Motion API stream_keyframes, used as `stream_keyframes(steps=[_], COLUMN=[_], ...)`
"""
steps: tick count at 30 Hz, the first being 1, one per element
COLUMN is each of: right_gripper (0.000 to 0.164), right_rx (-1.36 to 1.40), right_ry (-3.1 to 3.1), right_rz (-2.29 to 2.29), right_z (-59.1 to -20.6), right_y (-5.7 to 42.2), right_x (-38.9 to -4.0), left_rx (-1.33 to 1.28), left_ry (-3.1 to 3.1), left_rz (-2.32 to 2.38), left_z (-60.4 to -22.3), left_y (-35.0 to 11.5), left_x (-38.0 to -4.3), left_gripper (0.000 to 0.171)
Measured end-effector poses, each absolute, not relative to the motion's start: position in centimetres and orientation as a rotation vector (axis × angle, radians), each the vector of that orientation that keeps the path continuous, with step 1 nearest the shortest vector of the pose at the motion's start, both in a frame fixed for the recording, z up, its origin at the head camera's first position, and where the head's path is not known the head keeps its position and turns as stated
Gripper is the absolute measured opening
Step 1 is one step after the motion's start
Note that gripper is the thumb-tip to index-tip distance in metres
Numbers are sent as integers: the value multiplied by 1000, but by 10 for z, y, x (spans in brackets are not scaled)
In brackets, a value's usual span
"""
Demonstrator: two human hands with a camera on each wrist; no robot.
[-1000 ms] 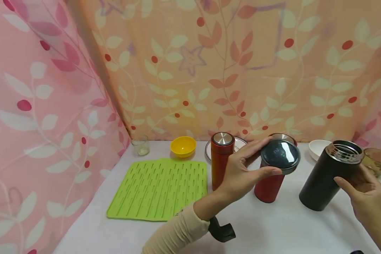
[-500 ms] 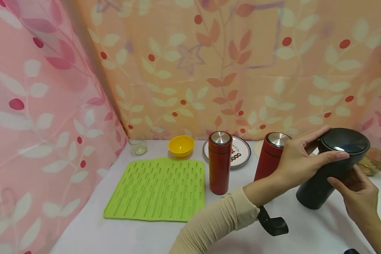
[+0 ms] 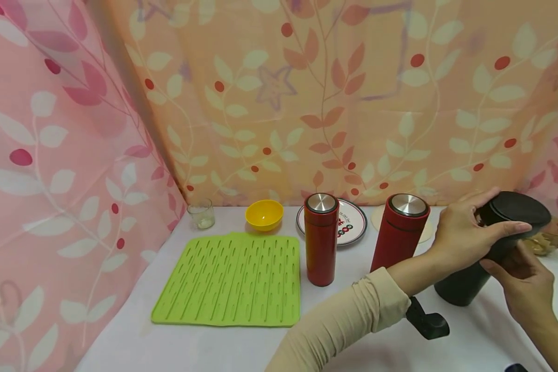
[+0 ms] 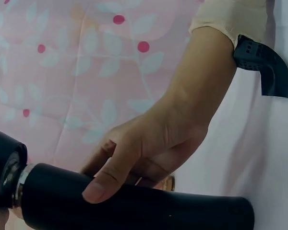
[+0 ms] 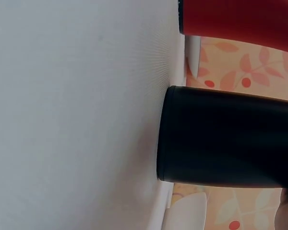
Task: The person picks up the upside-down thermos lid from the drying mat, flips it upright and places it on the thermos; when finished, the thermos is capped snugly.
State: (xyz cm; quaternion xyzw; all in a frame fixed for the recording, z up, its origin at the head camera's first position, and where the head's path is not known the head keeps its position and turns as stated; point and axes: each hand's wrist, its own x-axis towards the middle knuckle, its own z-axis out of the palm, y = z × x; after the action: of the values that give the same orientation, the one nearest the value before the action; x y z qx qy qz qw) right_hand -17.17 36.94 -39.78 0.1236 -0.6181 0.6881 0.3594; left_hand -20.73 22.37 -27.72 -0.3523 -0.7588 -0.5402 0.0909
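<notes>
A black thermos flask [image 3: 465,287] stands tilted on the white table. My right hand [image 3: 525,284] grips its body, thumb in front, also plain in the left wrist view, where the hand [image 4: 134,155] wraps the flask [image 4: 149,206]. With thumb and fingers, my left hand [image 3: 465,227] pinches the black lid [image 3: 518,209] by its side, over the flask's mouth. In the left wrist view the lid [image 4: 7,167] sits at an angle, with the silver neck [image 4: 21,187] showing below it. The right wrist view shows the flask's base [image 5: 168,136] at the tabletop.
Left of the black flask stand two red flasks, one [image 3: 402,227] partly behind my left arm and another [image 3: 322,243] farther left. A green mat [image 3: 232,279], yellow bowl [image 3: 264,215], small glass [image 3: 201,214], printed plate [image 3: 353,227] and amber glass bowl [image 3: 551,235] lie around.
My left hand has carried the lid rightward from in front of a red flask to the black flask's mouth. The lid has then shifted slightly right. My right hand keeps its hold.
</notes>
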Motion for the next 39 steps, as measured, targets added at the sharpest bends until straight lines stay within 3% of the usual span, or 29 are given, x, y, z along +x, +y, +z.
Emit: stream_keyframes(steps=[20, 27, 39], right_gripper=[68, 67, 66], right_rx=[382, 358, 369], right_ry=[-1525, -1557, -1591], right_rz=[1857, 1818, 1785], right_z=[-399, -399, -398], right_y=[366, 366, 366], right_x=[-172, -173, -172], left_rx=[-985, -1010, -975], left_ry=[-2373, -2406, -2320], left_rz=[-1560, -1378, -1521], left_z=[-273, -274, -293], left_y=[235, 235, 236], left_x=[-221, -229, -227], left_gripper=[62, 35, 48])
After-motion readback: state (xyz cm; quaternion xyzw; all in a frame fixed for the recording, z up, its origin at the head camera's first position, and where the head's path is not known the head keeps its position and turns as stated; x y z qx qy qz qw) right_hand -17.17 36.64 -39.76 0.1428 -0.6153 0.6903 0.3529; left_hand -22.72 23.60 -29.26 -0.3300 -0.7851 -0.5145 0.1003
